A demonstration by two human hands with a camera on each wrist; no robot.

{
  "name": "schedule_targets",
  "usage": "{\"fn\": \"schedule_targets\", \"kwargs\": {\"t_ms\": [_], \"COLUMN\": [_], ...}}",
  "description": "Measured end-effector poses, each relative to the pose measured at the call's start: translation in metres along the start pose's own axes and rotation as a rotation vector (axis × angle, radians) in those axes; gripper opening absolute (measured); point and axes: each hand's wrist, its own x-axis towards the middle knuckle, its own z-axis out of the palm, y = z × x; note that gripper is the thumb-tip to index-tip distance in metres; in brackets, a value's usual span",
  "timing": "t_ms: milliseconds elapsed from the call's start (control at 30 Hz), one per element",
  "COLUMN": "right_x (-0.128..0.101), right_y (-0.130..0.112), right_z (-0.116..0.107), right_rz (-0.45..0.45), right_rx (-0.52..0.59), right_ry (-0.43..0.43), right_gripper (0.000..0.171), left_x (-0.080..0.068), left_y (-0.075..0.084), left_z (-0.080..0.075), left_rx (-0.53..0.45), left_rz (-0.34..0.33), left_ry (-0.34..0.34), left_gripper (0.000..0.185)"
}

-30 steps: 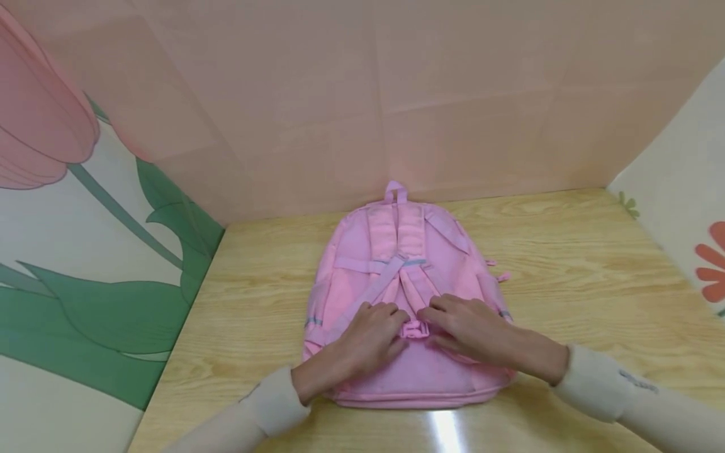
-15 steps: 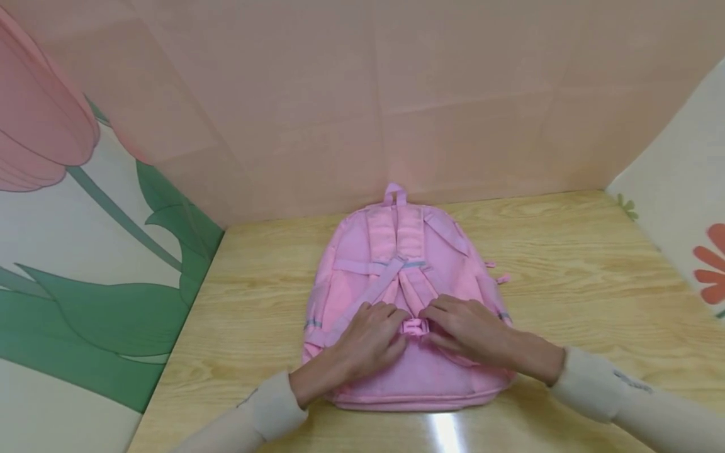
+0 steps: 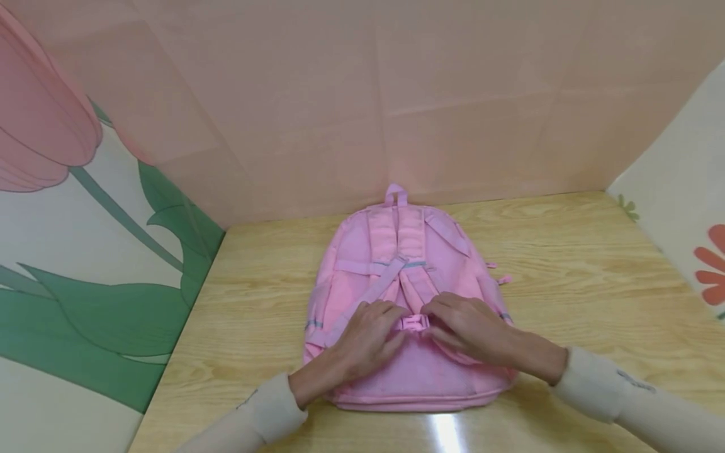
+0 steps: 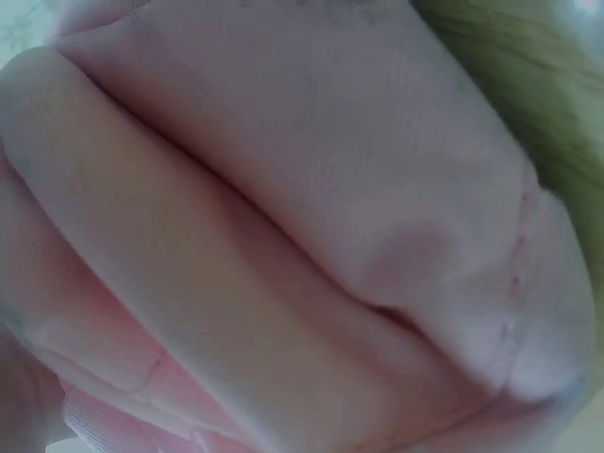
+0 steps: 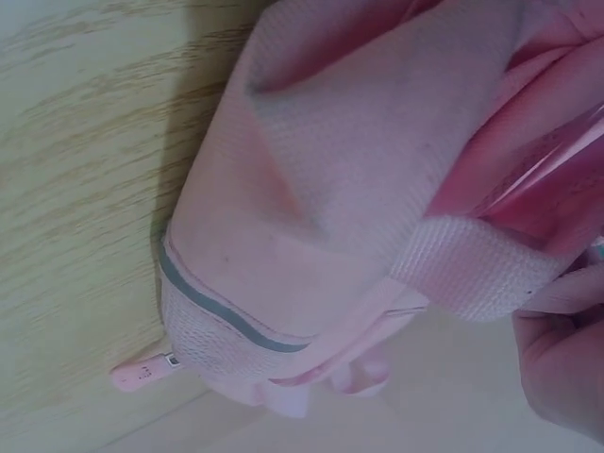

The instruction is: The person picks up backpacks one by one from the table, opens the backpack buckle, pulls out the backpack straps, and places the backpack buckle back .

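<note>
A pink backpack lies with its strap side up on the wooden table. Low on that side, a pink plastic buckle bridges the gap between the two hands. My left hand pinches the buckle's left end with curled fingers and thumb. On the right end, my right hand grips in the same way; the fingertips partly hide both ends. In the right wrist view a pink webbing strap runs up to the fingers. Pink fabric of the backpack fills most of the left wrist view.
The wooden table extends to both sides of the backpack. Behind it rises a plain pinkish wall. Side panels carry a tulip print on the left and a red flower print on the right. Zipper pulls stick out at the backpack's right side.
The buckle has risen slightly between the hands and appears a little more tilted flat. Both hands keep their grip and have barely shifted; the backpack stays in place.
</note>
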Motion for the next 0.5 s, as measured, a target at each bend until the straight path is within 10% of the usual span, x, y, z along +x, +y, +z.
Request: {"fn": "schedule_targets", "kwargs": {"t_ms": [500], "right_x": [0.0003], "right_y": [0.0000], "right_z": [-0.0027], "right_rz": [0.066], "right_rx": [0.038], "right_ry": [-0.058], "right_gripper": [0.021], "left_x": [-0.0010], "left_y": [0.0014], "left_z": [0.0010], "left_rx": [-0.135], "left_rz": [-0.060], "left_ry": [0.044], "left_gripper": [0.025]}}
